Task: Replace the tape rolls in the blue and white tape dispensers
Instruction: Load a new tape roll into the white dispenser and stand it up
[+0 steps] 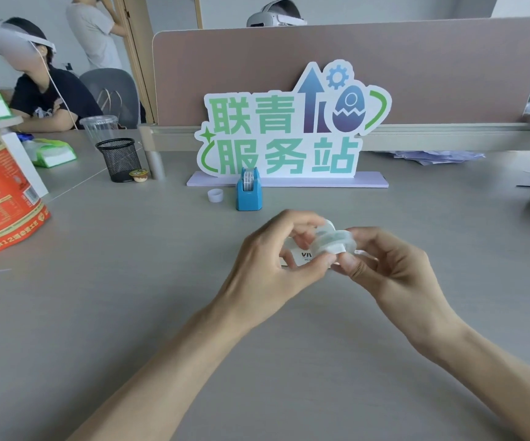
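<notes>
A blue tape dispenser [248,194] stands upright on the grey desk [130,297] in front of the sign, with a roll in its slot. Just to its left sits a small white tape core [215,195]. Over the middle of the desk both hands meet. My left hand [273,265] pinches the white tape dispenser [302,257], of which only a white face with dark letters shows. My right hand [391,268] grips a clear tape roll [333,238] from the right, pressed against the white dispenser. Fingers hide most of both.
A cut-out sign [289,128] on a lilac base stands behind the blue dispenser. A black mesh pen cup [120,159] and a small jelly cup [138,176] sit at the back left, a large paper bag [3,198] at the far left. A person sits beyond it.
</notes>
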Motion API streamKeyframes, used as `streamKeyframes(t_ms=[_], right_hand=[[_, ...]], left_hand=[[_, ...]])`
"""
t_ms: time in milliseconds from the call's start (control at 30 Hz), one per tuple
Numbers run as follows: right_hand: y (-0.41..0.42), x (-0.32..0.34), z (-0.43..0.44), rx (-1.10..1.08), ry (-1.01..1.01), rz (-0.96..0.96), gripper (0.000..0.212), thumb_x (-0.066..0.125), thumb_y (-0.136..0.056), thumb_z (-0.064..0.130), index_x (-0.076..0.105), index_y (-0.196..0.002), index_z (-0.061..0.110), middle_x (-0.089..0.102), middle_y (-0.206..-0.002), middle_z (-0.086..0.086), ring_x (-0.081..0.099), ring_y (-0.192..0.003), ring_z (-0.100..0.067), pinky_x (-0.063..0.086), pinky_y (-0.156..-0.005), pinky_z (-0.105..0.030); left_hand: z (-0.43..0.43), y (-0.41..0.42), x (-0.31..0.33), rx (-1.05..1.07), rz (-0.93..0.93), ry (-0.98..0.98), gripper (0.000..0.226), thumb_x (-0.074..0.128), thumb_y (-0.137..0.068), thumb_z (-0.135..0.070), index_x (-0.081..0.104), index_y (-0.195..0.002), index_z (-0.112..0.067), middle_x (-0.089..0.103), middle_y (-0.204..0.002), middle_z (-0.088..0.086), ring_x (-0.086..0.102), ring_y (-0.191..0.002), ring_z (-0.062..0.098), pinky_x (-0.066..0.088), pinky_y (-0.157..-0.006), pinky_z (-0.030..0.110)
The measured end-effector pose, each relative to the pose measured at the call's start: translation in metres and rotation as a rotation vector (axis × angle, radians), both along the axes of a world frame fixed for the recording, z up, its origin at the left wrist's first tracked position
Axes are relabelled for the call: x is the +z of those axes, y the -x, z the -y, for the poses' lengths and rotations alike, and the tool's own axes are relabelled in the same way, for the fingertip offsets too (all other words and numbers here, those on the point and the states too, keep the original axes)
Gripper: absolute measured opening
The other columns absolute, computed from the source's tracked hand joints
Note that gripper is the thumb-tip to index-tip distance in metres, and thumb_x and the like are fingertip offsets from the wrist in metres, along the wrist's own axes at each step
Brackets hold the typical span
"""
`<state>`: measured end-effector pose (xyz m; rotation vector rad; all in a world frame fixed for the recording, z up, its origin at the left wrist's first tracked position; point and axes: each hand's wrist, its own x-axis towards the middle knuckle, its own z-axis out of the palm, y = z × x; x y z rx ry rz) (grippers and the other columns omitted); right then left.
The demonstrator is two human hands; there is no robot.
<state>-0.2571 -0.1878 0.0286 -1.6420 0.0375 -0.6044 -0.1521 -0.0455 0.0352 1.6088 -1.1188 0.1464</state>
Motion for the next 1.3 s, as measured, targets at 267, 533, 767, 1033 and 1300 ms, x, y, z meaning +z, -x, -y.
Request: streamKeyframes(t_ms=[267,533,767,1033,1300], right_hand=[[0.002,0.010,0.000,0.151,-0.427,-0.148,0.037,0.054,-0.089,0.027,0.058,-0.125,0.020,0.072,-0.115,-0.010,0.071,-0.099,-0.027,0.059,-0.085,-0.033],[0.002,0.010,0.002,0.136,-0.423,-0.224,0.025,0.060,-0.083,0.030,0.064,-0.105,0.020,0.074,-0.101,0.003,0.069,-0.077,-0.012,0.051,-0.079,-0.032],[0.002,0.009,0.003,0.112,-0.459,-0.270,0.023,0.066,-0.078,0.026,0.056,-0.097,0.017,0.071,-0.083,0.000,0.067,-0.072,-0.015,0.048,-0.073,-0.031],[0.002,0.010,0.004,0.129,-0.434,-0.276,0.028,0.065,-0.080,0.027,0.066,-0.108,0.019,0.068,-0.087,0.000,0.064,-0.075,-0.014,0.049,-0.076,-0.030],[0.003,0.010,0.007,0.136,-0.338,-0.292,0.030,0.068,-0.080,0.029,0.071,-0.108,0.017,0.068,-0.088,0.002,0.062,-0.080,-0.015,0.047,-0.078,-0.031]], left_hand=[[0.003,0.004,-0.005,0.006,-0.151,-0.048,0.044,0.081,-0.074,-0.024,0.056,-0.107,-0.037,0.064,-0.100,-0.012,0.058,-0.093,0.006,0.051,-0.069,0.039],[0.003,0.005,-0.003,-0.034,-0.134,-0.075,0.047,0.080,-0.076,-0.028,0.062,-0.119,-0.036,0.064,-0.108,-0.015,0.057,-0.094,0.011,0.051,-0.066,0.038],[0.003,0.000,-0.005,0.001,-0.126,-0.090,0.043,0.079,-0.076,-0.031,0.068,-0.117,-0.031,0.065,-0.099,-0.025,0.058,-0.089,0.004,0.049,-0.065,0.028],[0.007,-0.003,-0.010,0.039,-0.045,-0.001,0.028,0.073,-0.082,-0.024,0.074,-0.110,-0.022,0.068,-0.100,-0.017,0.060,-0.088,0.007,0.049,-0.061,0.030],[0.006,-0.006,-0.008,-0.034,-0.155,0.001,0.016,0.073,-0.083,-0.021,0.075,-0.098,-0.023,0.067,-0.092,-0.018,0.060,-0.082,0.010,0.048,-0.060,0.033]])
